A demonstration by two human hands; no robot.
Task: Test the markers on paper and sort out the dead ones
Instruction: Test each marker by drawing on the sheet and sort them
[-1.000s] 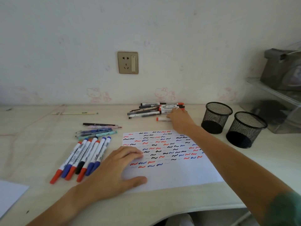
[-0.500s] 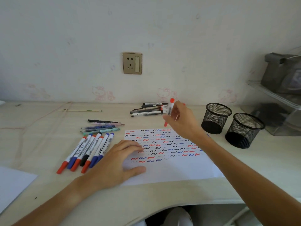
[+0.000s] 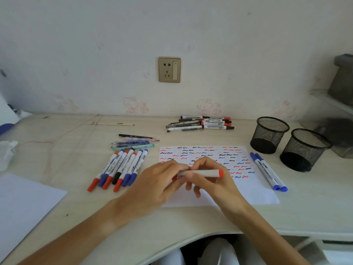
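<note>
A white marker with a red end (image 3: pixel 207 173) lies level above the test paper (image 3: pixel 254 194), held between both hands. My right hand (image 3: pixel 212 185) grips its barrel. My left hand (image 3: pixel 162 180) pinches its left end, where the cap is hidden by the fingers. The paper is covered with red, blue and black squiggles. A row of red, blue and black markers (image 3: pixel 120 169) lies left of the paper. Two blue markers (image 3: pixel 268 172) lie along its right edge. A pile of pens and markers (image 3: pixel 202 124) sits near the wall.
Two black mesh cups (image 3: pixel 270 134) (image 3: pixel 305 149) stand at the right. A few pens (image 3: pixel 133 143) lie above the marker row. A blank sheet (image 3: pixel 24 203) covers the near left corner. Shelving and a grey box (image 3: pixel 343 79) are at the far right.
My right hand picked a red marker from the far pile and brought it down over the paper. My left hand left the paper and took the marker's other end.
</note>
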